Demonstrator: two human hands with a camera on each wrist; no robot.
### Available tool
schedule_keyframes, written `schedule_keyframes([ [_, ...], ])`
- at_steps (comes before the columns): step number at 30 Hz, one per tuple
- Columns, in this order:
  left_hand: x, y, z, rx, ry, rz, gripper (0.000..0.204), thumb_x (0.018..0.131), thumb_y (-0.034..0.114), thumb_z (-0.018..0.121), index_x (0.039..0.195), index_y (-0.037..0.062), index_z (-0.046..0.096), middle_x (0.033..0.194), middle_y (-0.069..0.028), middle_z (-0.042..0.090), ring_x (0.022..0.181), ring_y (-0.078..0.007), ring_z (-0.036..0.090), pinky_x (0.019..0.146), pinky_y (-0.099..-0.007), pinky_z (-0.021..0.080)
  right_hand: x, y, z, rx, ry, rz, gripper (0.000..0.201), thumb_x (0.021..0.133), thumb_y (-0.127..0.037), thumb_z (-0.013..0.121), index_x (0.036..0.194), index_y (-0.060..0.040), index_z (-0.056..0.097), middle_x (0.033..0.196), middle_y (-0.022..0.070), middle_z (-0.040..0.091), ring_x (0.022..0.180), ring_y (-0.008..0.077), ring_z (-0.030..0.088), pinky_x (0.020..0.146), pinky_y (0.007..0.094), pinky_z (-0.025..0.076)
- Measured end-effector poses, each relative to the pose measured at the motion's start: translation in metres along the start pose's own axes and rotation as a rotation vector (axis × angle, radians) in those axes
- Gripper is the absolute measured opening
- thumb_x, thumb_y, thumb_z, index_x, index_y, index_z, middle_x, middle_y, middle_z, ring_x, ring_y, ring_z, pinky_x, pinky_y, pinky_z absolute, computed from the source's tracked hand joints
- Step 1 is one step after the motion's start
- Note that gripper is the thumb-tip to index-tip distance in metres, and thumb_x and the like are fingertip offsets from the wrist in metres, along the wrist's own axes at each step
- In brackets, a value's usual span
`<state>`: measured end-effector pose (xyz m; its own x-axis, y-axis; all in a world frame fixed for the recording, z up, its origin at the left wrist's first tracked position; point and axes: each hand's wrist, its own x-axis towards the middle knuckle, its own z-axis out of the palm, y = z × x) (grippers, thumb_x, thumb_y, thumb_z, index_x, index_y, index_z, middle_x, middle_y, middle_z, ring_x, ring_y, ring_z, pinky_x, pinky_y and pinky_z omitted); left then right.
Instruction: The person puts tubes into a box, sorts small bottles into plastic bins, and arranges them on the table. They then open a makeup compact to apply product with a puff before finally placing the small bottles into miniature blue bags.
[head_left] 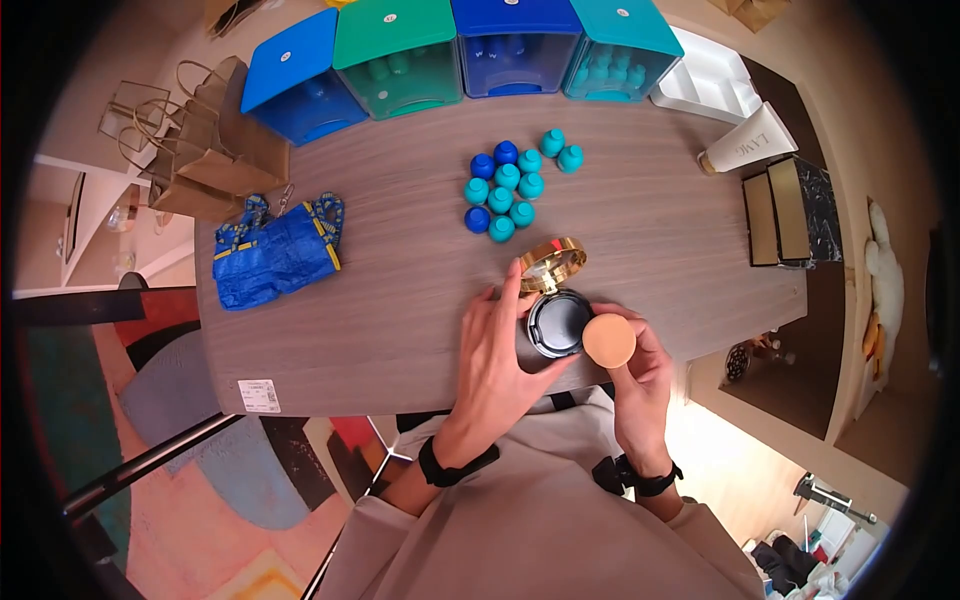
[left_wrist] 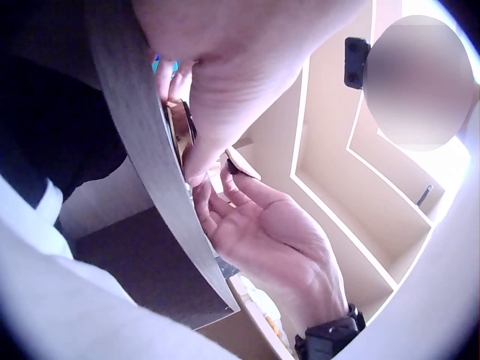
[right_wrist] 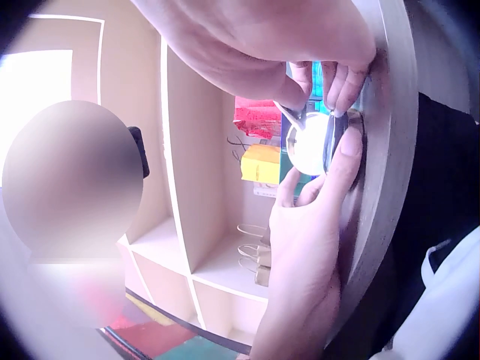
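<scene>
In the head view, a round compact (head_left: pixel 560 322) with a black inside and a raised gold mirrored lid (head_left: pixel 553 264) is at the table's near edge. The left hand (head_left: pixel 495 365) grips it from the left, thumb along its lower rim and a finger up by the lid. The right hand (head_left: pixel 643 385) pinches a round tan puff (head_left: pixel 609 341) between thumb and fingers, just right of the compact. In the right wrist view, the left hand (right_wrist: pixel 304 255) holds the compact's edge, and its mirror (right_wrist: pixel 307 144) shines brightly.
Several teal and blue bottles (head_left: pixel 500 200) stand mid-table. Behind are coloured bins (head_left: pixel 398 60) and a white tray (head_left: pixel 705 75). A blue bag (head_left: pixel 275 255) and paper bags (head_left: pixel 225 140) lie left; a white tube (head_left: pixel 750 140) and black box (head_left: pixel 790 212) are right.
</scene>
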<state>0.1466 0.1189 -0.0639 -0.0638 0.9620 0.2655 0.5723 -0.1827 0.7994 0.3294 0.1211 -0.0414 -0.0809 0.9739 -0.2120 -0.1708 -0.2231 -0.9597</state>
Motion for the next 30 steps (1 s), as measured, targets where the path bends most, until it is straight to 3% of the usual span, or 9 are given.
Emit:
schedule_keyframes([
  [9, 0.001, -0.001, -0.001, -0.026, 0.017, 0.033, 0.123, 0.070, 0.013, 0.099, 0.170, -0.0049, 0.031, 0.122, -0.0190, 0.076, 0.120, -0.0379, 0.064, 0.117, -0.0543, 0.044, -0.006, 0.001, -0.003, 0.084, 0.112, 0.061, 0.017, 0.105, 0.003, 0.069, 0.122, 0.0004, 0.068, 0.135, 0.0103, 0.074, 0.125, 0.0163, 0.067, 0.109, 0.0339, 0.052],
  [13, -0.001, -0.001, -0.002, -0.071, -0.014, 0.034, 0.122, 0.067, 0.014, 0.100, 0.169, -0.0046, 0.034, 0.120, -0.0184, 0.074, 0.118, -0.0391, 0.065, 0.112, -0.0546, 0.048, -0.013, -0.012, 0.014, 0.109, -0.132, -0.045, 0.016, 0.103, 0.003, 0.071, 0.119, -0.0003, 0.067, 0.127, 0.0121, 0.077, 0.114, 0.0172, 0.072, 0.103, 0.0330, 0.055],
  [17, -0.003, -0.005, -0.002, -0.213, -0.008, -0.023, 0.117, 0.068, 0.020, 0.103, 0.165, 0.0001, 0.042, 0.120, -0.0166, 0.071, 0.118, -0.0395, 0.065, 0.108, -0.0546, 0.050, -0.002, -0.034, 0.013, -0.098, -0.350, -0.255, 0.016, 0.094, 0.002, 0.079, 0.107, -0.0005, 0.071, 0.124, 0.0175, 0.077, 0.111, 0.0238, 0.074, 0.100, 0.0372, 0.058],
  [21, -0.005, -0.009, 0.003, -0.117, 0.036, 0.033, 0.104, 0.068, 0.022, 0.104, 0.156, 0.0051, 0.051, 0.122, -0.0153, 0.070, 0.123, -0.0419, 0.061, 0.108, -0.0542, 0.050, 0.015, -0.041, -0.015, -0.438, 0.118, -0.463, 0.021, 0.087, 0.007, 0.081, 0.106, 0.0016, 0.075, 0.109, 0.0147, 0.074, 0.098, 0.0247, 0.071, 0.087, 0.0329, 0.057],
  [22, -0.006, -0.010, 0.004, -0.118, 0.029, 0.029, 0.099, 0.067, 0.021, 0.104, 0.151, 0.0053, 0.053, 0.125, -0.0157, 0.071, 0.124, -0.0422, 0.060, 0.109, -0.0541, 0.049, 0.019, -0.044, -0.017, -0.440, 0.117, -0.464, 0.021, 0.087, 0.007, 0.081, 0.106, 0.0016, 0.075, 0.109, 0.0147, 0.074, 0.098, 0.0247, 0.071, 0.087, 0.0329, 0.057],
  [24, -0.006, -0.010, 0.004, -0.092, 0.036, 0.044, 0.099, 0.067, 0.021, 0.104, 0.151, 0.0054, 0.054, 0.125, -0.0158, 0.071, 0.125, -0.0424, 0.060, 0.109, -0.0543, 0.049, 0.026, -0.050, -0.018, -0.904, 0.104, -0.744, 0.025, 0.082, 0.006, 0.080, 0.107, 0.0006, 0.078, 0.105, 0.0132, 0.072, 0.090, 0.0243, 0.069, 0.076, 0.0309, 0.057],
  [25, -0.006, -0.010, 0.004, -0.065, 0.040, 0.061, 0.098, 0.067, 0.021, 0.104, 0.150, 0.0055, 0.054, 0.126, -0.0158, 0.070, 0.125, -0.0427, 0.060, 0.110, -0.0544, 0.049, 0.028, -0.048, -0.016, -0.903, 0.101, -0.745, 0.025, 0.082, 0.006, 0.080, 0.107, 0.0006, 0.078, 0.105, 0.0132, 0.072, 0.090, 0.0243, 0.069, 0.076, 0.0309, 0.057],
  [27, -0.007, -0.009, 0.005, -0.071, 0.035, 0.045, 0.097, 0.067, 0.020, 0.104, 0.149, 0.0055, 0.055, 0.126, -0.0159, 0.071, 0.125, -0.0433, 0.060, 0.110, -0.0547, 0.049, 0.031, -0.041, -0.006, -1.166, -0.143, -0.917, 0.032, 0.076, 0.002, 0.079, 0.108, -0.0010, 0.080, 0.102, 0.0102, 0.069, 0.084, 0.0242, 0.068, 0.065, 0.0326, 0.056],
  [30, -0.008, -0.006, 0.003, -0.069, 0.035, 0.017, 0.096, 0.066, 0.019, 0.104, 0.148, 0.0051, 0.056, 0.127, -0.0165, 0.071, 0.126, -0.0447, 0.061, 0.110, -0.0553, 0.051, 0.031, -0.023, -0.001, -1.232, -0.295, -0.851, 0.039, 0.074, -0.004, 0.078, 0.113, -0.0025, 0.081, 0.102, 0.0065, 0.068, 0.083, 0.0227, 0.067, 0.063, 0.0350, 0.056],
])
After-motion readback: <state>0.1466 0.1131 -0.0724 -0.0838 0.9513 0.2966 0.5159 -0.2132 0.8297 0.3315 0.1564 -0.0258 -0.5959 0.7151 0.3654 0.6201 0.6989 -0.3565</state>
